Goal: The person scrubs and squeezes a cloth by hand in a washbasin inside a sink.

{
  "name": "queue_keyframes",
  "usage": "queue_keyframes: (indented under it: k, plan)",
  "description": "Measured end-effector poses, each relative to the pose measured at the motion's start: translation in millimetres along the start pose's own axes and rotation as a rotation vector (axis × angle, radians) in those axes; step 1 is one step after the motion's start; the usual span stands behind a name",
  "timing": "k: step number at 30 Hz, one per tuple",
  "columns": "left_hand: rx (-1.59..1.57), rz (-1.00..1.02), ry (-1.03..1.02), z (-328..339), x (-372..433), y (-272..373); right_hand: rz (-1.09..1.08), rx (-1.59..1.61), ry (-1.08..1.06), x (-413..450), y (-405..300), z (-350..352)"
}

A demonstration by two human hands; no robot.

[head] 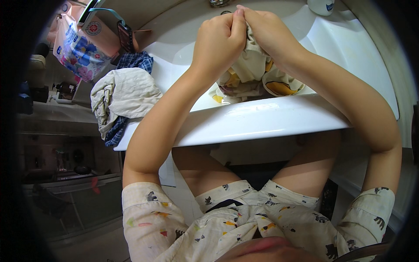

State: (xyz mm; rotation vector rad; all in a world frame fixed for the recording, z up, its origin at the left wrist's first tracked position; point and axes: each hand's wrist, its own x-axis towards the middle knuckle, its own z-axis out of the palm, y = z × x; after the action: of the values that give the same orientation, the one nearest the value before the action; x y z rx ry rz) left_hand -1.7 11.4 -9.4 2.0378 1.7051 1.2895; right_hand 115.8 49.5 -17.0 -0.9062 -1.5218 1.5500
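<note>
My left hand (220, 41) and my right hand (271, 32) are close together over a white sink (245, 119), near its far side. Between them they grip a cream cloth garment (250, 67) with yellow-orange patches. Its upper part is bunched in my fingers, and the rest hangs down and lies in folds against the inside of the front rim. Both thumbs point away from me, their tips nearly meeting. My palms and the cloth inside them are hidden. Whether the cloth is wet I cannot tell.
A cream cloth (132, 93) and blue checked fabric (136, 60) lie over the sink's left end. Beyond them stand a flowered plastic pack (81, 49) and a dark phone-like device (125, 36). A metal fitting (219, 2) and a white bottle (321, 6) are at the far edge.
</note>
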Motion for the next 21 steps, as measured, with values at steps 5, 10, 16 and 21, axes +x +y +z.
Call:
queue_keyframes:
  k: [5,10,16,21]
  plan:
    - [0.034,0.098,0.001,-1,-4,11,-0.030,0.055,-0.020,2,3,-2]
    - [0.090,0.129,0.031,0,-3,11,-0.037,0.081,-0.046,4,5,-1]
    - [0.116,0.013,0.027,-1,3,-3,0.038,-0.013,0.000,-2,-1,0]
    - [0.057,-0.032,0.013,0,1,0,0.032,-0.034,-0.011,-6,-4,-2]
